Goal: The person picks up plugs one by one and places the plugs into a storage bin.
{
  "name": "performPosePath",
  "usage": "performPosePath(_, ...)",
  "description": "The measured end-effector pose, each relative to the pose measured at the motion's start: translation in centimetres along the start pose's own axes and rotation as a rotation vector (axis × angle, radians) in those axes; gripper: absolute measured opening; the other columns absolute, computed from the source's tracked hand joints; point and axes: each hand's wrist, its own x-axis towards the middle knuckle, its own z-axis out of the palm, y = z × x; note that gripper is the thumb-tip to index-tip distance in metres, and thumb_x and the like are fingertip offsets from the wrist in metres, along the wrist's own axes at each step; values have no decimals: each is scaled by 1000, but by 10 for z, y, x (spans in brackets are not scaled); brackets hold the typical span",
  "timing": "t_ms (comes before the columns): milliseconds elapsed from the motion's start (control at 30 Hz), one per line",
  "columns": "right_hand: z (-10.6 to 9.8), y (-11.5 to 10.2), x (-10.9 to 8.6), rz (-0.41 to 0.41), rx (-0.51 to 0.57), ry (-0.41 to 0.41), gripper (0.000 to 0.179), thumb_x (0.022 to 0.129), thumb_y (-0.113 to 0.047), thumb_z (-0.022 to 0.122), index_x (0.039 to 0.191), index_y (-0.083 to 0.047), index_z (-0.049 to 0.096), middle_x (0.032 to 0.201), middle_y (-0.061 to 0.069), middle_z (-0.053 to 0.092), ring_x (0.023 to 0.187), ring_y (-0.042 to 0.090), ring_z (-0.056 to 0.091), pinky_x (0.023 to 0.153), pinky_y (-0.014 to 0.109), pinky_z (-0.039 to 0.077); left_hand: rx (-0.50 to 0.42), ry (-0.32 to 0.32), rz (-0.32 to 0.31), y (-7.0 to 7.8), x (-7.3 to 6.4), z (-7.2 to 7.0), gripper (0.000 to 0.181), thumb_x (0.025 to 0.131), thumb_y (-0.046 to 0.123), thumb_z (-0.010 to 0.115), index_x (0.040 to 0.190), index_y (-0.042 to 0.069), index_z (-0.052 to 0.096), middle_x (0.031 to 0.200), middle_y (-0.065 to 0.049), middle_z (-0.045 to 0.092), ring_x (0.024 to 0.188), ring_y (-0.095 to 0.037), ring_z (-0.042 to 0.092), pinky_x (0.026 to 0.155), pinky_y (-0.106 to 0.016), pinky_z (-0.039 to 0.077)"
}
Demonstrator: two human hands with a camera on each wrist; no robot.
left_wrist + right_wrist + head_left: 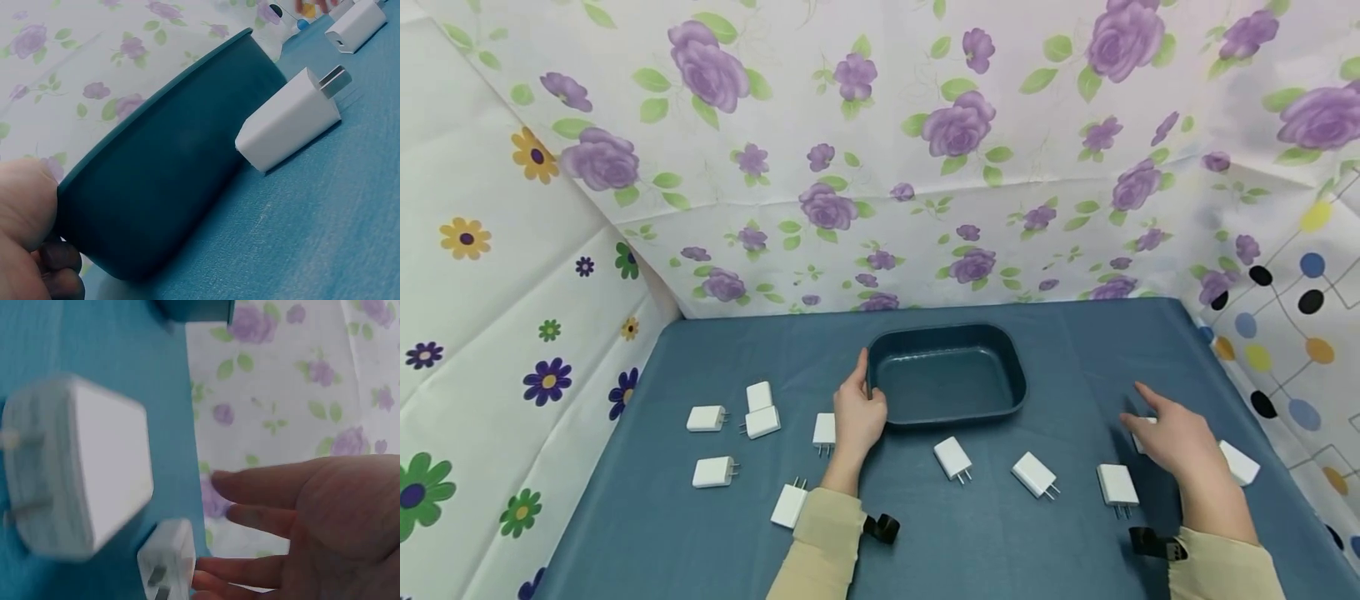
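My left hand (859,419) holds the left end of a dark teal rectangular tray (957,422), the thumb at its rim. In the left wrist view, the thumb lies against the tray's wall (165,156) and other fingers curl beside it. A white charger plug (289,122) lies just in front of that wall. My right hand (1176,440) is at the right, its fingers spread and partly hiding a white charger plug (1141,437). The right wrist view puts the lower fingertips right at that plug (167,559), with thumb and index finger apart from it.
Several more white charger plugs lie on the blue cloth: a pair (762,410) touching at the left, one (952,458) before the tray, one (1034,475) right of it, one (1117,486) near my right wrist and one (1238,463) beyond it. Flowered cloth (895,158) walls the back.
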Motion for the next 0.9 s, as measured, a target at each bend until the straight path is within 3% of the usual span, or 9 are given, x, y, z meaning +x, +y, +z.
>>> performPosePath(133,1,9,1,33,-19,-80,85,106,-39,63,165,6,23,153,50,30,135,74,31,102,81,36,6,-37,-12,0,1,-2,76,93,-11,52,165,8,41,47,5,33,40,-12,17,46,-27,18)
performPosePath(400,10,11,2,78,-11,-24,68,101,-17,70,156,9,40,150,50,35,135,72,30,104,81,33,4,-42,-19,2,-1,-2,79,90,-13,52,166,10,42,48,6,30,41,-11,17,46,-28,17)
performPosePath(900,13,17,1,113,1,22,72,101,-27,74,156,9,42,148,46,43,133,68,38,101,78,38,-11,-46,-33,-1,1,0,82,88,-14,51,165,12,43,49,7,32,43,-11,17,48,-28,18)
